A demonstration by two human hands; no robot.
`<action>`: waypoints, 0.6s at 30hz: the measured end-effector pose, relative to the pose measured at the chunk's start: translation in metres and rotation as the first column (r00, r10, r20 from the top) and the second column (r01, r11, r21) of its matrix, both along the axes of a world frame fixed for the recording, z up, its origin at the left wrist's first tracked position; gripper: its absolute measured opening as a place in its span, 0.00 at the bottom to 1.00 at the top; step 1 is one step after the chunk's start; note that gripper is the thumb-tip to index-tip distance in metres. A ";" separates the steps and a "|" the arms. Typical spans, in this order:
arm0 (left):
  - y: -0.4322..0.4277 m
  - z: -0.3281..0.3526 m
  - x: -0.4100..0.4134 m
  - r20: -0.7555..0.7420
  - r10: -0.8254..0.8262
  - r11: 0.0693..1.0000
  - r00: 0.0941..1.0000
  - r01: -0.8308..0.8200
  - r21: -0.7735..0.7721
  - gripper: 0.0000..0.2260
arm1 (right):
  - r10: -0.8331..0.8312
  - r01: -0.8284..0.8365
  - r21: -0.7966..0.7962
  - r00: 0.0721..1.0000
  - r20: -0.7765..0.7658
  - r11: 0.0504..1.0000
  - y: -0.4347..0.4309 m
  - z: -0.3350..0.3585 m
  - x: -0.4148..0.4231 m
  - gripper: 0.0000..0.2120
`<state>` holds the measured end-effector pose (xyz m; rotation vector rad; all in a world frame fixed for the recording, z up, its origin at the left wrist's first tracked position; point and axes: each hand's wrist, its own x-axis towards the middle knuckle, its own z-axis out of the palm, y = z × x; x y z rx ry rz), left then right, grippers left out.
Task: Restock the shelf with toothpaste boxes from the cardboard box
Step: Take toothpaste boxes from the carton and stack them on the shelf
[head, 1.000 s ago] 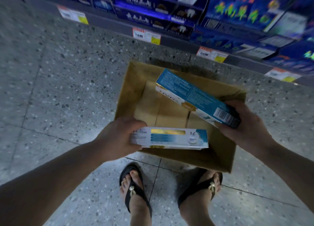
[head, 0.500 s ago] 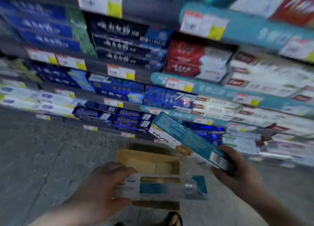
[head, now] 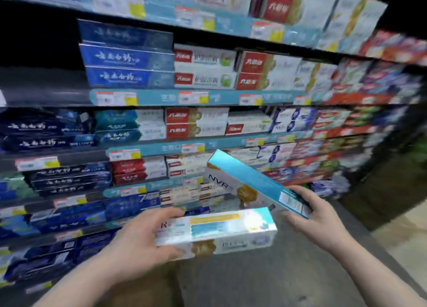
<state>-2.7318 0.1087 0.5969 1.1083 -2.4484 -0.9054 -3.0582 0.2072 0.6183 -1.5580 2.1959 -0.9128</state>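
Toothpaste boxes are in both hands, raised in front of the stocked shelf. The teal toothpaste box [head: 258,184] sits in the right hand [head: 309,216], which is closed around its near, lower-right end where the barcode shows. Its long axis runs diagonally, with the free end pointing up, left and away toward the shelf rows, so that end is the part nearest the shelving. On its white side face the letters NVR can be read.

Below and nearer lies the white toothpaste box [head: 221,230]. The left hand [head: 143,239] is wrapped around its left end, fingers over the top and thumb underneath. This box lies almost level, its long axis running left to right, roughly parallel to the shelf edges, and its free right end reaches toward the right hand without touching it.

The two boxes are close but apart, the teal one higher and farther. Beyond them the shelf [head: 175,147] carries several tiers of packed cartons with price tags along the rails. A similar white and blue NVR row [head: 284,122] appears in the middle tier to the right, though blur makes a firm match uncertain.

Judging from the layout, the teal box leads: its far end already aims at the shelf, so the right hand seems the nearer one to place first. The cardboard box is not clearly visible.
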 end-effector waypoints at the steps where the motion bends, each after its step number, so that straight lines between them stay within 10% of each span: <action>1: 0.006 0.011 -0.016 -0.003 -0.020 1.000 1.000 0.020 -0.002 0.23 | -0.013 0.013 -0.029 1.000 -0.014 0.999 0.013 0.009 -0.015 0.24; 11: 0.069 0.082 -0.203 -0.006 -0.078 0.996 0.997 0.077 -0.051 0.25 | -0.090 0.069 -0.210 0.992 -0.093 0.975 0.130 0.104 -0.190 0.39; 18: 0.107 0.111 -0.319 -0.035 -0.099 0.995 0.995 0.098 -0.013 0.19 | -0.095 0.062 -0.257 0.988 -0.120 0.964 0.179 0.142 -0.301 0.27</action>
